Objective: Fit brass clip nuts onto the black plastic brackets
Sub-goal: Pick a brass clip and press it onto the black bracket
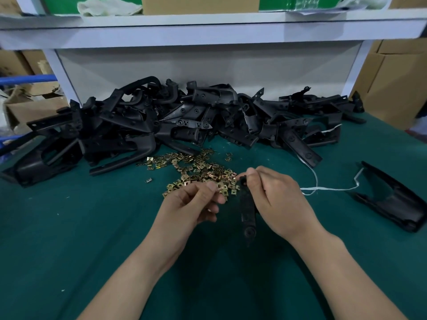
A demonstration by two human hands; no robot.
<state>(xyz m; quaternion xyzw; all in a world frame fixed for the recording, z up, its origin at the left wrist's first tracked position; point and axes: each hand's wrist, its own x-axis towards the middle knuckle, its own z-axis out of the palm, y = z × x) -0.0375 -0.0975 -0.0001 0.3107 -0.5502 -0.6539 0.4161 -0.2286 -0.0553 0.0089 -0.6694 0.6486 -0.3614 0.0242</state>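
Both bare forearms reach in from the bottom edge of the head view over the green table mat (pixel 92 239); the left hand (pixel 191 204) pinches a single brass clip nut (pixel 219 187) between thumb and forefinger, its other fingers curled beneath; the right hand (pixel 277 199) grips a long black plastic bracket (pixel 247 211), thumb and fingers closed round its upper part, so that the bracket's far end sits at the fingertips and its round-holed near end points toward the camera; the nut is just beside the bracket's far end, and whether they touch cannot be told.

Behind the hands a scatter of loose clip nuts (pixel 196 168) lies on the mat, with one stray nut (pixel 149 180) apart to the left; farther back a heap of black brackets (pixel 184 121) stretches across the table against the white back panel (pixel 208 65); to the right a lone bracket (pixel 392 202) lies by itself, a white strap (pixel 328 188) trailing between it and the right hand.

Above, a white shelf (pixel 208 31) carries a cardboard box (pixel 198 4) and a pale cloth (pixel 108 6); stacked cartons (pixel 392 77) stand at the far right.
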